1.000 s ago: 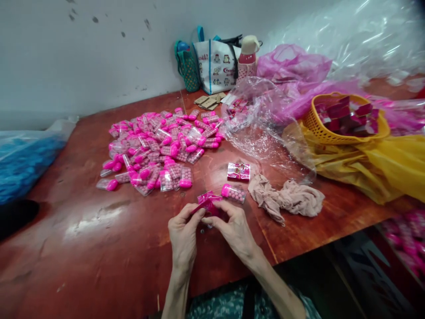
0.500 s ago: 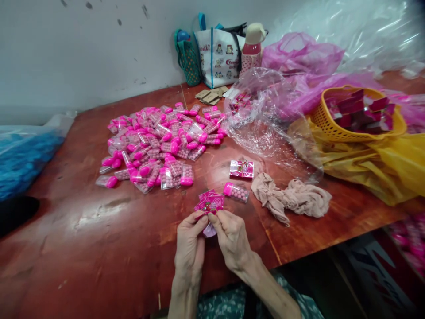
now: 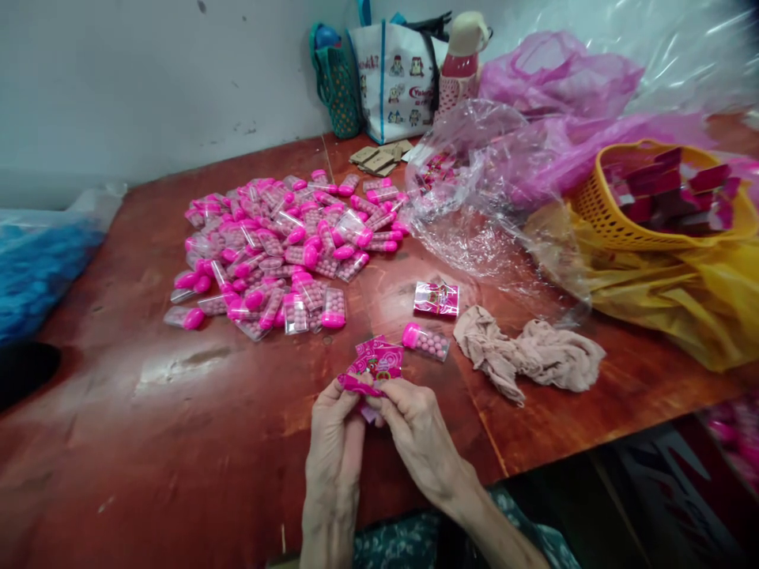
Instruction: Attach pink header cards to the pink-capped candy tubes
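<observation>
My left hand [image 3: 335, 423] is closed, pinching a small pink printed piece [image 3: 360, 386] between thumb and fingers. On its other side my right hand [image 3: 418, 427] is closed too, its fingertips gripping the right end. A pale purple part shows below the piece, between the hands. Whether the piece is card or film I cannot tell. Just beyond the fingers lie pink printed cards [image 3: 383, 361] with a swirl pattern. Right of them a clear flat bottle of pink candy balls [image 3: 425, 341] with a pink cap lies on its side. Behind it sits a stack of pink printed cards [image 3: 436, 299].
A big heap of pink-capped candy bottles [image 3: 278, 245] covers the table's middle. Right stand a crumpled beige cloth [image 3: 527, 356], clear plastic [image 3: 474, 229] and a yellow basket [image 3: 598, 205] of dark pink pieces. A bag of blue items [image 3: 41, 269] is at left; a tote bag [image 3: 394, 87] stands behind.
The pink piece has turned up between my fingers, so more of its pink face shows. My right fingertips have shifted slightly along it. The whole view has moved a little.
</observation>
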